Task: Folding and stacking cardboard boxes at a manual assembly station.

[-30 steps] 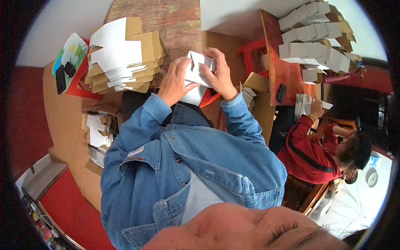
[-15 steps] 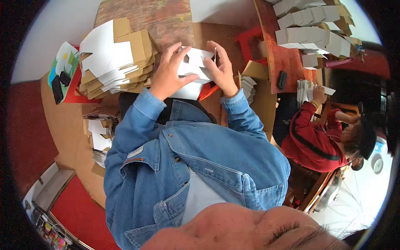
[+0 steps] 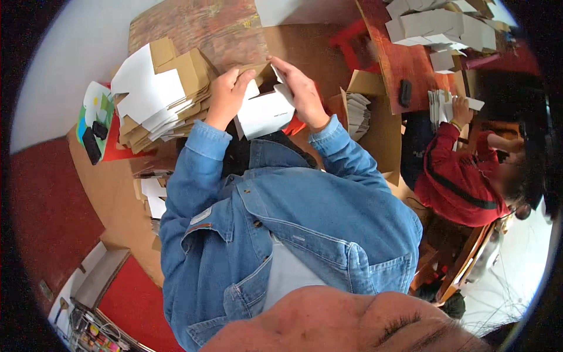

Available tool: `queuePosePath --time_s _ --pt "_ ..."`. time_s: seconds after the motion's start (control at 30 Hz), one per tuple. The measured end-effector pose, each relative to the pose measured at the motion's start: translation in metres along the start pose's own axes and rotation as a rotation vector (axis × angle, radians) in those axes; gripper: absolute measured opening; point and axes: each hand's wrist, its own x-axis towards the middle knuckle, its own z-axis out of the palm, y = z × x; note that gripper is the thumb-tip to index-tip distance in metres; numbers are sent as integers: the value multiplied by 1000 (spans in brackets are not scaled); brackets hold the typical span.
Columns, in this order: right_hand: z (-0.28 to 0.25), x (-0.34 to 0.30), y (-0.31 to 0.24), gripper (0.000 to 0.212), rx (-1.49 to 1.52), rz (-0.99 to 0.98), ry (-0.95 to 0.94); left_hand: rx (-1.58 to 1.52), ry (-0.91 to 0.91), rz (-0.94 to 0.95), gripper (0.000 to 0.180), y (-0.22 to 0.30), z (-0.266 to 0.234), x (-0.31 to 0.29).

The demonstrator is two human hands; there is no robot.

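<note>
A small box of white card with a brown inside (image 3: pixel 265 115) is between my two hands, partly folded, its printed white panel turned toward me. My left hand (image 3: pixel 230 97) grips its left upper edge, thumb on top and fingers behind. On the other side my right hand (image 3: pixel 301 94) is closed around the right flap, with its fingertips at the upper edge. Some of the fingers are hidden behind the card. Just left of my left hand lies a tall stack of flat box blanks (image 3: pixel 153 88), white on one face and brown on the other.
An open brown carton (image 3: pixel 381 138) holding white folded pieces stands to my right. Beyond it, white boxes (image 3: pixel 434 26) cover part of a red-brown table (image 3: pixel 404 64) with a black object (image 3: pixel 404 92). A co-worker in a red jacket (image 3: pixel 457 176) handles white card. More blanks (image 3: pixel 153 196) lie lower left.
The box has turned in my hands, its flaps standing up and its printed panel now facing me. My left hand has moved slightly left and down, and the whole view has shifted a little.
</note>
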Motion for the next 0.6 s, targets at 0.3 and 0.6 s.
queuePosePath --time_s 0.3,0.6 --pt "-10 11 15 61 -34 282 -42 -144 -5 281 20 14 9 -9" --pt "-10 -5 42 39 4 164 7 302 -153 383 88 49 2 -74"
